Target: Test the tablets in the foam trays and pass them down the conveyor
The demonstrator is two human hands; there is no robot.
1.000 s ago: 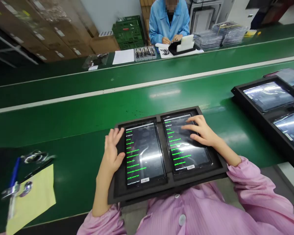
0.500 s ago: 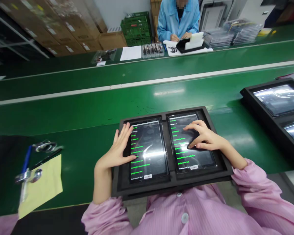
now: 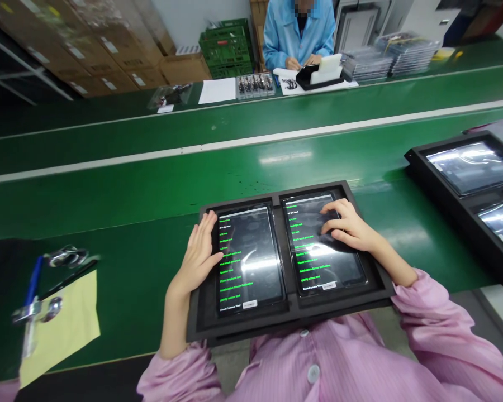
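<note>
The tray [image 3: 291,315] is black, with two wells side by side, and sits at the near edge of the green belt [image 3: 151,195]. Its near rim overhangs that edge toward the person's lap. The left tablet [image 3: 251,257] and right tablet [image 3: 331,262] each lie flat in a well, screens lit with green lines of text, and a narrow rib of tray runs between them.

The left hand [image 3: 197,259] lies open and flat, fingers straight and together, over the tray's left rim and the left tablet's left edge. Its thumb points onto the screen, and it grips nothing. The right hand [image 3: 350,229] rests on the upper half of the right tablet, fingers bent with the tips on the glass. It too holds nothing.

Beyond the tray's far rim the belt is bare up to a white stripe [image 3: 251,142]. To the left there is open belt between the tray and a yellow pad [image 3: 62,324] with a blue pen [image 3: 33,276] clipped at its top. To the right a gap of belt separates the tray from a second tray [image 3: 444,190], set at an angle and also holding screens. Across the line a co-worker [image 3: 299,30] in blue works at the far bench, well apart.
</note>
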